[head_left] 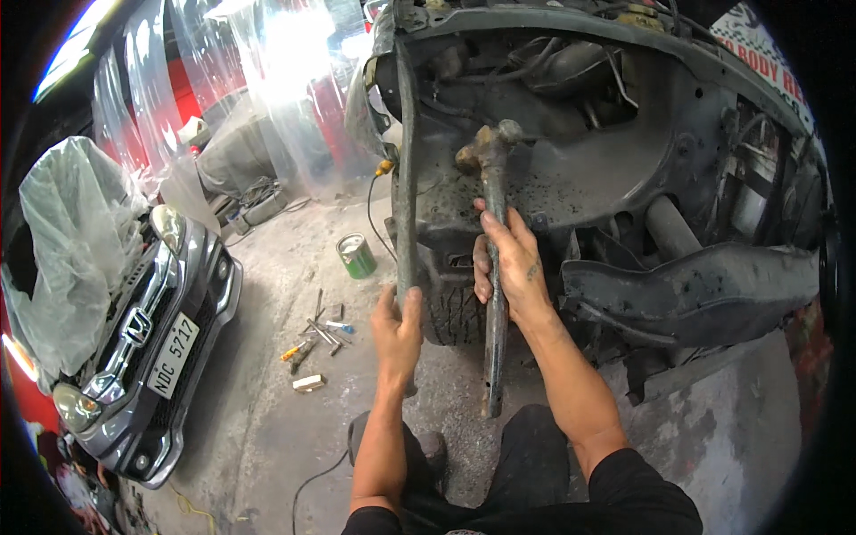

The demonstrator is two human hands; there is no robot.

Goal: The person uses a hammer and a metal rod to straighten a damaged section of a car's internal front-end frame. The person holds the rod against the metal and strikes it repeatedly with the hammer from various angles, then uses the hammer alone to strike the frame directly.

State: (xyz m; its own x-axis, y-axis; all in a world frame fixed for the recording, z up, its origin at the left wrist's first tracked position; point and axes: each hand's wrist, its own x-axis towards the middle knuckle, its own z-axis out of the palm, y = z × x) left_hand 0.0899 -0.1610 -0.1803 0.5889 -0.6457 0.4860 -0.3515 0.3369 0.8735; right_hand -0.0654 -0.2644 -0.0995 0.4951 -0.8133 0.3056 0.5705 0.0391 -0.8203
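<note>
A hammer with a rusty, worn head and a long dark handle stands nearly upright in front of me. My right hand is wrapped round the middle of its handle, and the head points up toward the dark wheel well of a stripped vehicle body. To the left, my left hand grips the lower part of a long grey metal bar. The bar rises to the body's upper front edge; I cannot tell whether its top touches there. Part of the bar's lower end shows below my palm.
A green can and several scattered hand tools lie on the concrete floor, near a small whitish block. At left sits a detached grey car front bumper under plastic sheeting. A loose dark panel juts out at right.
</note>
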